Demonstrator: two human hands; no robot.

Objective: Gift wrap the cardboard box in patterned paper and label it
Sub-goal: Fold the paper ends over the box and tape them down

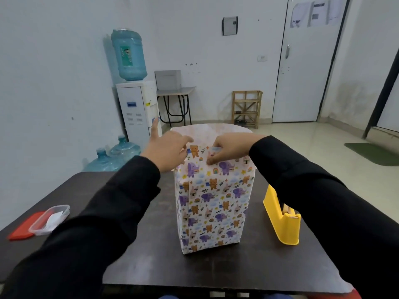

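Box (213, 197) in animal-print paper (218, 225) stands upright mid-table (151, 266), top end unsealed, far flap (216, 131) raised, pale side showing. Clear tub (50, 219) at L holds white slips, red lid (22, 228) beside it; yellow tape dispenser (282, 221) at R, partly behind sleeve (313, 190). L hand (166, 151) loose, fingers spread at top edge; R hand (231, 148) pinches near flap, contact blurred.

The glossy white wrapping paper (216, 203) is printed with purple elephants, orange-brown bears, small rainbows, pale blue clouds and yellow stars. The flat wooden bench (151, 255) is dark brown. The plastic tape dispenser (285, 225) is bright yellow. The rectangular plastic tub (49, 219) is clear, its flat lid (23, 228) red. Both long sleeves (108, 201) are black.
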